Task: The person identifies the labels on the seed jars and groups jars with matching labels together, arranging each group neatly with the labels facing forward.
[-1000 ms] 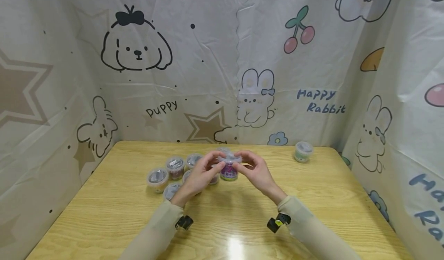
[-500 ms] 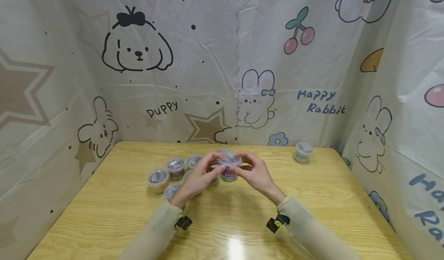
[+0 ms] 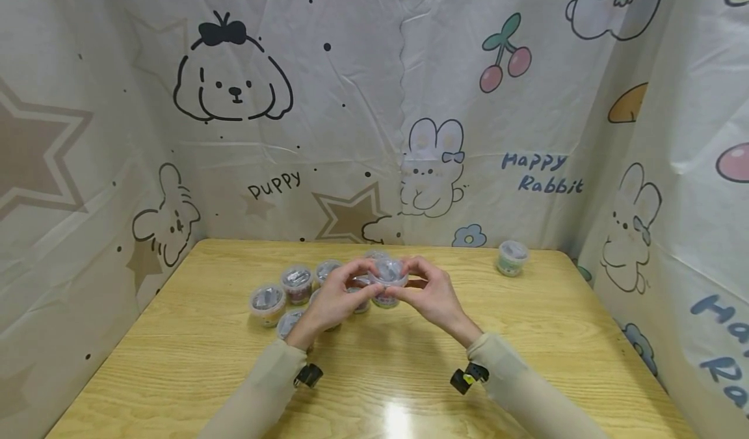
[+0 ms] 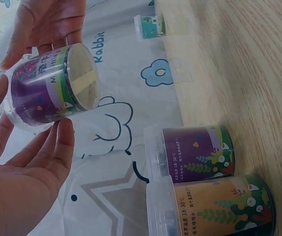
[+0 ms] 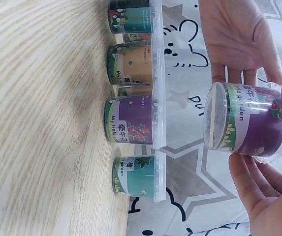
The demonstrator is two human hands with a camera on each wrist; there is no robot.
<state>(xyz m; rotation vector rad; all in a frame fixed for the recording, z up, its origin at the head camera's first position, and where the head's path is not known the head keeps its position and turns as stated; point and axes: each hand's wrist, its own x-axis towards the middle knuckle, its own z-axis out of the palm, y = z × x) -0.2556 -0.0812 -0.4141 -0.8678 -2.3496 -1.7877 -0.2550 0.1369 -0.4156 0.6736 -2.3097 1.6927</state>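
Both hands hold a clear plastic seed-growing cup with a purple label. My left hand grips its left side and my right hand its right side, thumbs on the near side at the rim. Its lid tilts toward the head camera, so the label is mostly hidden there. In the left wrist view the purple cup is raised off the table, its pale base with a strip across it showing. The right wrist view shows flower pictures and "little garden" print on the cup.
Several similar lidded cups stand left of and behind the hands, among them an orange one and a purple one. A green cup stands alone at the back right of the wooden table. A printed curtain encloses the table.
The held cup has tipped, its lid turning toward the head camera and its purple label going out of sight there. Both thumbs have come closer together along the near rim.
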